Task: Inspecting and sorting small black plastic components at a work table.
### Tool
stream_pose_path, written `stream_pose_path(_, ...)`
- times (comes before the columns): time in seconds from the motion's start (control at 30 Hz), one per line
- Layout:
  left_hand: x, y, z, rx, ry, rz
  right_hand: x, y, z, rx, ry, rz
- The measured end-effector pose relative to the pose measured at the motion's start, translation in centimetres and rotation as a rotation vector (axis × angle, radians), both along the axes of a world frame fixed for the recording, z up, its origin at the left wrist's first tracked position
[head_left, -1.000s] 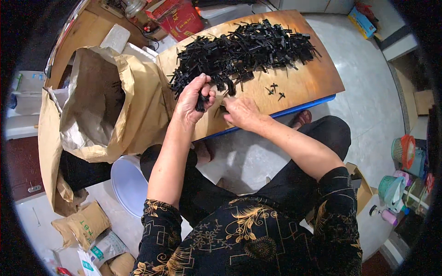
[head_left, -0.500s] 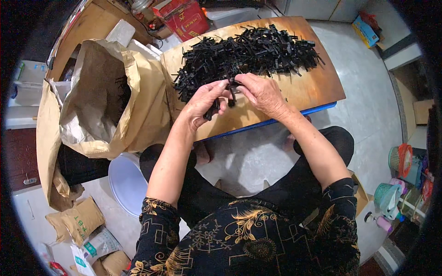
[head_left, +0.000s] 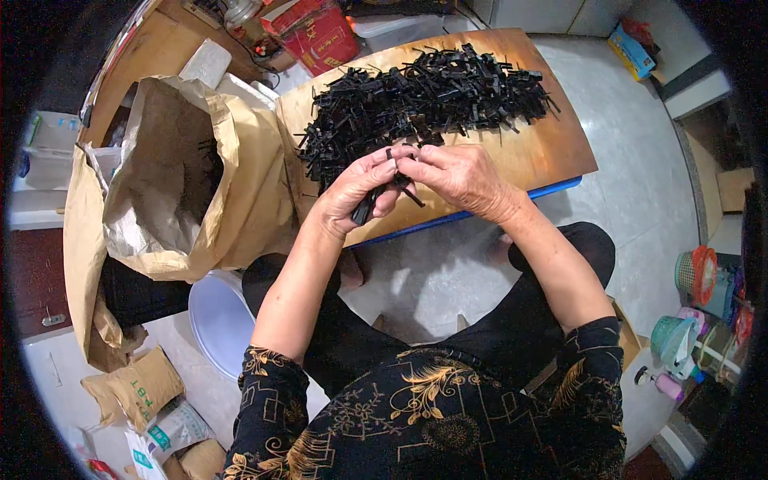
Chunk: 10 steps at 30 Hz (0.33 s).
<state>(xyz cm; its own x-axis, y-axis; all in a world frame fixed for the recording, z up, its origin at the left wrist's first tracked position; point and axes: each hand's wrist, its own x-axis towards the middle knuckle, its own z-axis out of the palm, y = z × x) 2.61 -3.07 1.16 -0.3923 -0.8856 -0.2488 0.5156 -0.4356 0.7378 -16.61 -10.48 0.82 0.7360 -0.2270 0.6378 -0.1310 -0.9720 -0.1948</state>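
My left hand (head_left: pixel 362 189) is closed around a few black plastic pieces (head_left: pixel 364 210), whose ends stick out below its palm. Close against it, my right hand (head_left: pixel 460 178) pinches at a black piece (head_left: pixel 412 194) between the fingertips of both hands. The exact shape of that piece is partly hidden by the fingers. Just beyond both hands, a wide heap of black plastic parts with thin prongs (head_left: pixel 432 92) covers much of the wooden board (head_left: pixel 552 152).
Left of the board stands a big open brown paper sack (head_left: pixel 248 192) with dark pieces inside. A white round basin (head_left: pixel 214 320) sits below it. Behind the board are a red box (head_left: pixel 312 40) and a clear plastic bin (head_left: pixel 400 30). Small brown packages (head_left: pixel 144 384) lie at lower left.
Both hands have come slightly nearer to me, away from the heap. The piece between the fingertips has turned from hanging down to slanting right.
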Motion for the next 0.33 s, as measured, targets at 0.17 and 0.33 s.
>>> stream_pose_path(0.17,-0.9,-0.3,0.8,-0.013,-0.133,0.185,0.7,0.7,-0.7,0.366,-0.165,-0.081)
stream_pose_path(0.33,-1.0,-0.5,0.8,-0.075,-0.417,0.342,1.3,0.9,-0.8,1.072,-0.121,-0.099)
